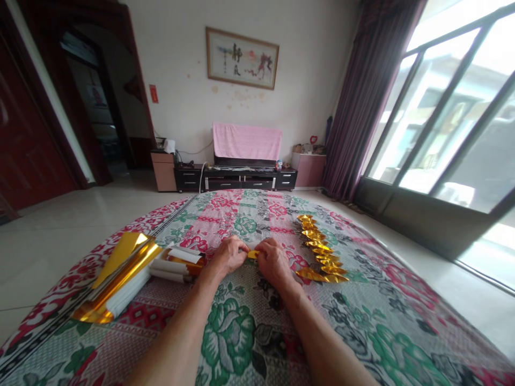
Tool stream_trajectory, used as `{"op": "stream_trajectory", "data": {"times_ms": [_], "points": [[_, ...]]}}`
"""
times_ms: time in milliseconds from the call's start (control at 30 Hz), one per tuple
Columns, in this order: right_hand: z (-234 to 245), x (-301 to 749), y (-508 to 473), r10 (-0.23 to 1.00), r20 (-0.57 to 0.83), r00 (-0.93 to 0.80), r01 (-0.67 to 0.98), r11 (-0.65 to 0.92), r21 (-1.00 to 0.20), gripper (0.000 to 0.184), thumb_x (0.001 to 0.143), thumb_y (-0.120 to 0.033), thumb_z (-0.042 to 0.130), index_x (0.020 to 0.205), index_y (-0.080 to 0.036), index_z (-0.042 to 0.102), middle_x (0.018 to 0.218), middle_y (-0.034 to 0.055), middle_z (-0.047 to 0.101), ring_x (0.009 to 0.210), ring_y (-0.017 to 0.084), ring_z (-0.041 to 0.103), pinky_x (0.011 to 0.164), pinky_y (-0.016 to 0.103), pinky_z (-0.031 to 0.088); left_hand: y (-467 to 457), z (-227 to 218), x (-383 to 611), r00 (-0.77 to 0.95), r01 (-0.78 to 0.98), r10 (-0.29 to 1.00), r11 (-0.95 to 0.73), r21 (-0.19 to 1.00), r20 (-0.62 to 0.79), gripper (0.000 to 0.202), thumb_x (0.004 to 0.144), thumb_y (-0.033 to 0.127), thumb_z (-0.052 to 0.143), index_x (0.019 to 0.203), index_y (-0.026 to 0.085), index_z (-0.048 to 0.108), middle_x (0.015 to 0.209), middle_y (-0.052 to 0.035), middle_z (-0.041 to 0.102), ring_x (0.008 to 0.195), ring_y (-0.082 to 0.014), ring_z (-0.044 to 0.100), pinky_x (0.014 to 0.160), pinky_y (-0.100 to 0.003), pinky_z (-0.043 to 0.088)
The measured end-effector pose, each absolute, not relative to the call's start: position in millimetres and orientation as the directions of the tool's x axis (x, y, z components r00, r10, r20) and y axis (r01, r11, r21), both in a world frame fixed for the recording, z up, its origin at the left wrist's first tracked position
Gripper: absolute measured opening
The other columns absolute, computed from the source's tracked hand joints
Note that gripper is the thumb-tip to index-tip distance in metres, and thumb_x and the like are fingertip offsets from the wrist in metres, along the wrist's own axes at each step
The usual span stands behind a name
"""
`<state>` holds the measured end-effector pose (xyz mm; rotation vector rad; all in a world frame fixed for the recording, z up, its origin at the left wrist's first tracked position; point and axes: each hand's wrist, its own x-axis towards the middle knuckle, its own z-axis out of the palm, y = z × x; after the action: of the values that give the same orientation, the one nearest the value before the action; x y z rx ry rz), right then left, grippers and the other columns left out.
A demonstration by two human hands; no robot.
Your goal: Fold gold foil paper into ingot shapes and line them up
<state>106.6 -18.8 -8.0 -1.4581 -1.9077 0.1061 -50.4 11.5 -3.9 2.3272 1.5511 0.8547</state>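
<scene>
My left hand (230, 254) and my right hand (274, 261) meet over a flowered cloth (241, 321), fingers curled in a pinch on a small piece of gold paper (253, 254) between them. Only a yellow sliver of that paper shows. A row of several folded gold paper pieces (319, 251) lies just right of my right hand. To the left of my left hand lie rolled paper tubes (177, 265) and a stack of gold foil sheets (120, 273).
The cloth covers a round surface on a tiled floor. A low dark TV cabinet (241, 179) with a pink cloth over it stands at the far wall. Large windows and a purple curtain (362, 107) are on the right, a dark doorway on the left.
</scene>
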Motion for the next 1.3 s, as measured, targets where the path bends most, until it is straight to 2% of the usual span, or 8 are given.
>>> {"op": "stream_trajectory", "data": {"times_ms": [133, 267, 433, 600, 767, 933, 1067, 1300], "points": [[-5.6, 104.8, -22.3, 0.883, 0.456, -0.113, 0.853, 0.322, -0.411, 0.021, 0.076, -0.013, 0.049, 0.079, -0.021, 0.068, 0.091, 0.0041, 0.061, 0.089, 0.016, 0.051, 0.082, 0.027, 0.034, 9.8, -5.2, -47.9, 0.296, 0.781, 0.869, -0.460, 0.423, 0.397, 0.021, 0.073, 0.013, 0.051, 0.076, 0.020, 0.071, 0.084, -0.0039, 0.065, 0.083, -0.0151, 0.058, 0.080, -0.025, 0.044], [-2.8, 102.4, -26.7, 0.871, 0.474, -0.129, 0.891, 0.311, -0.329, 0.017, 0.077, -0.020, 0.051, 0.080, -0.023, 0.068, 0.086, 0.0039, 0.060, 0.088, 0.018, 0.049, 0.082, 0.031, 0.030, 12.1, -8.8, -46.2, 0.250, 0.826, 0.870, -0.420, 0.376, 0.425, 0.023, 0.074, 0.011, 0.049, 0.080, 0.019, 0.070, 0.087, -0.0051, 0.063, 0.087, -0.0161, 0.057, 0.084, -0.026, 0.043], [1.4, 98.1, -31.2, 0.882, 0.442, -0.162, 0.907, 0.310, -0.285, 0.016, 0.077, -0.022, 0.053, 0.081, -0.022, 0.068, 0.085, 0.0049, 0.058, 0.084, 0.017, 0.050, 0.078, 0.029, 0.031, 15.8, -11.1, -47.2, 0.187, 0.852, 0.901, -0.347, 0.392, 0.391, 0.023, 0.075, 0.011, 0.049, 0.082, 0.020, 0.069, 0.089, -0.0046, 0.063, 0.088, -0.0160, 0.057, 0.083, -0.026, 0.043], [3.9, 96.8, -32.7, 0.891, 0.426, -0.156, 0.908, 0.299, -0.293, 0.017, 0.076, -0.019, 0.052, 0.082, -0.023, 0.068, 0.086, 0.0050, 0.057, 0.082, 0.017, 0.050, 0.072, 0.027, 0.033, 14.5, -10.1, -47.5, 0.237, 0.819, 0.880, -0.409, 0.402, 0.411, 0.019, 0.077, 0.015, 0.051, 0.083, 0.020, 0.069, 0.089, -0.0043, 0.064, 0.088, -0.0153, 0.057, 0.084, -0.025, 0.042], [1.2, 94.4, -32.5, 0.881, 0.445, -0.162, 0.895, 0.321, -0.310, 0.015, 0.074, -0.019, 0.053, 0.079, -0.022, 0.067, 0.086, 0.0054, 0.057, 0.081, 0.017, 0.050, 0.072, 0.027, 0.034, 12.5, -7.1, -45.6, 0.175, 0.831, 0.886, -0.366, 0.418, 0.429, 0.015, 0.076, 0.019, 0.057, 0.088, 0.019, 0.066, 0.092, -0.0049, 0.062, 0.090, -0.0159, 0.056, 0.083, -0.025, 0.042], [0.2, 91.7, -32.7, 0.876, 0.445, -0.189, 0.866, 0.362, -0.344, 0.016, 0.069, -0.015, 0.053, 0.078, -0.020, 0.066, 0.083, 0.0049, 0.057, 0.078, 0.016, 0.051, 0.071, 0.025, 0.035, 11.9, -5.2, -46.9, 0.208, 0.872, 0.894, -0.353, 0.339, 0.396, 0.017, 0.079, 0.017, 0.050, 0.074, 0.019, 0.066, 0.084, -0.0046, 0.060, 0.085, -0.0152, 0.055, 0.079, -0.025, 0.041], [5.0, 103.2, -29.8, 0.872, 0.378, -0.311, 0.804, 0.453, -0.384, 0.020, 0.067, -0.012, 0.053, 0.080, -0.020, 0.066, 0.081, 0.0026, 0.058, 0.076, 0.014, 0.052, 0.068, 0.021, 0.037, 11.9, -7.1, -49.3, 0.269, 0.868, 0.881, -0.397, 0.298, 0.390, 0.023, 0.081, 0.019, 0.047, 0.070, 0.018, 0.067, 0.079, -0.0050, 0.058, 0.081, -0.0153, 0.055, 0.077, -0.026, 0.041], [8.6, 124.3, -22.0, 0.816, 0.374, -0.441, 0.703, 0.573, -0.421, 0.025, 0.065, -0.011, 0.056, 0.085, -0.020, 0.068, 0.090, 0.0023, 0.063, 0.085, 0.014, 0.054, 0.079, 0.023, 0.039, 14.7, -11.2, -50.7, 0.277, 0.844, 0.863, -0.429, 0.322, 0.422, 0.021, 0.080, 0.017, 0.048, 0.076, 0.018, 0.069, 0.080, -0.0056, 0.060, 0.083, -0.0153, 0.055, 0.078, -0.025, 0.042]]}}
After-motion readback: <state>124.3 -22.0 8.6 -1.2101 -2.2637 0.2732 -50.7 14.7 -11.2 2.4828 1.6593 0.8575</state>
